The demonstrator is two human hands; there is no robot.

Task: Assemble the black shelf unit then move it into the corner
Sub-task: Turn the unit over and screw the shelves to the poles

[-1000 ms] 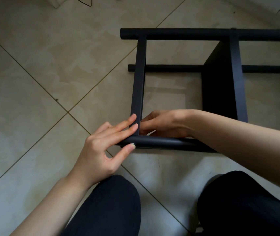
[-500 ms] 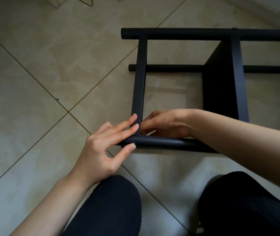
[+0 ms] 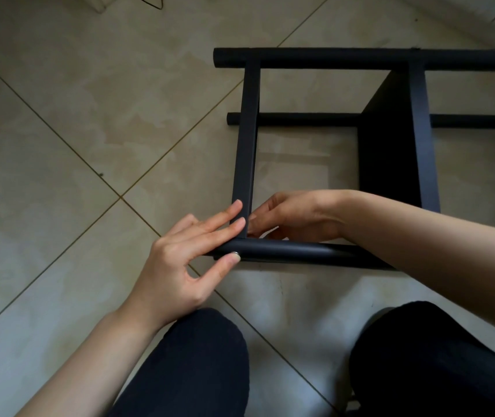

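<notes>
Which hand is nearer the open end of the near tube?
Left. The left hand is at the near tube's open end, thumb on its tip, fingers on the panel. The right hand sits farther along, behind the tube, inside the frame.

Shelf unit (image 3: 396, 139): matt black throughout; floor tiles (image 3: 74, 130): mottled beige, thin brown grout lines; trousers (image 3: 198, 365): black, or perhaps very dark navy.
</notes>
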